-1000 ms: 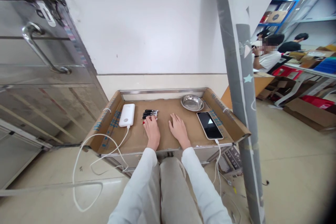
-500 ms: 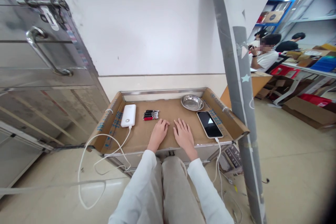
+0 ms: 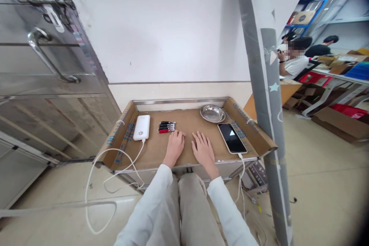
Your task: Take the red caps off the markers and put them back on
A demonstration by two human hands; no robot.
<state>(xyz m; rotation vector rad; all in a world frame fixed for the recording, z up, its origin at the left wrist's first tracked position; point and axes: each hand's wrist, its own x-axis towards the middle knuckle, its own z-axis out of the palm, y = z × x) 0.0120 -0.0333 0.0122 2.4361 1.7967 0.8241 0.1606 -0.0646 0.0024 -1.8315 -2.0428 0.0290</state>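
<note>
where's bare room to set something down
Bare brown cardboard lies between the black and red pens and round silver metal bowl, and, closer in, between the white rectangular power bank and the left hand. Crowded at right: bowl and black-screened phone nearly touch.

No text, brand or number is legible. Blue characters on the left and right sides of the cardboard lining (image 3: 187, 118) cannot be read. Any print on the pens (image 3: 167, 127) is too small. The power bank (image 3: 142, 125), at left, bears a round grey mark. The phone (image 3: 232, 140), at right, displays a white triangle. The pole (image 3: 265, 57) carries a pale star.
</note>
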